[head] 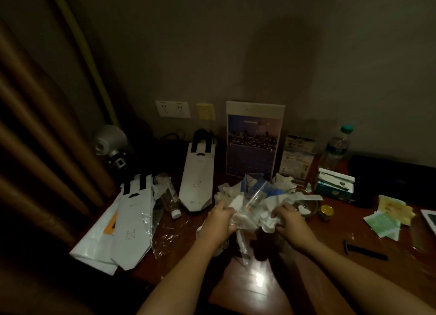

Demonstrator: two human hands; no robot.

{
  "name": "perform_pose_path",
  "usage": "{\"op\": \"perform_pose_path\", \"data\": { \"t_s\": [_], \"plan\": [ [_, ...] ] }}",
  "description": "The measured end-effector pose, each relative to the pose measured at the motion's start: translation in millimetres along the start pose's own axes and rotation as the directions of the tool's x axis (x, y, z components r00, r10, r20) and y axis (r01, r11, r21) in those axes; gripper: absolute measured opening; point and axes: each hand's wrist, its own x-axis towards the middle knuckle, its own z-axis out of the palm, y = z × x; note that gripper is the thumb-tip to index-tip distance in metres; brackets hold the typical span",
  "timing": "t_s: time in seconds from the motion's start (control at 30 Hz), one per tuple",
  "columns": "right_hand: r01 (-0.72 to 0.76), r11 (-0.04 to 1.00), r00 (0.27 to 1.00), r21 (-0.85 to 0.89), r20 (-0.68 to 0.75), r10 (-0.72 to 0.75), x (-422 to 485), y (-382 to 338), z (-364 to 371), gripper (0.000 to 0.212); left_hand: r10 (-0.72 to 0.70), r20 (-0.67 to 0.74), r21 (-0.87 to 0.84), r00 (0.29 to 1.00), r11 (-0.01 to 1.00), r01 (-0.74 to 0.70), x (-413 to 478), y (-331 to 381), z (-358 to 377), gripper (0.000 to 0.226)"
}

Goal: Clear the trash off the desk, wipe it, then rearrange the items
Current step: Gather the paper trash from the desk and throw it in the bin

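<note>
A heap of crumpled white tissues and clear plastic wrap is gathered over the middle of the dark wooden desk. My left hand grips the left side of the heap, fingers curled into paper and plastic. My right hand clutches a crumpled tissue on the heap's right side. An empty clear bottle lies on its side to the left, with loose clear film in front of it.
Two white paper bags lie at left, over a flat white sheet. A calendar, leaflet stand, water bottle and tissue box line the back. A small jar, paper slips, a black pen and dark case sit right.
</note>
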Motion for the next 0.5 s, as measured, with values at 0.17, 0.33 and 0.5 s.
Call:
{"op": "perform_pose_path", "data": {
  "t_s": [0.17, 0.33, 0.5],
  "plan": [
    [-0.078, 0.997, 0.993, -0.025, -0.09, 0.075, -38.4, -1.7, -23.4, 0.026, 0.099, -0.038, -0.013, 0.994, 0.995, -0.1, -9.1, 25.3, -7.0, 0.033],
    [-0.187, 0.982, 0.972, -0.009, -0.143, 0.184, -100.2, -3.7, -37.5, 0.026, 0.242, -0.03, -0.078, 0.97, 0.967, -0.244, -32.5, 61.4, 2.8, 0.032],
    [-0.285, 0.959, 0.942, -0.008, -0.19, 0.278, -165.0, -2.6, -46.9, 0.023, 0.345, 0.013, -0.107, 0.939, 0.934, -0.341, -60.5, 96.6, 25.3, 0.03]
  ]
}}
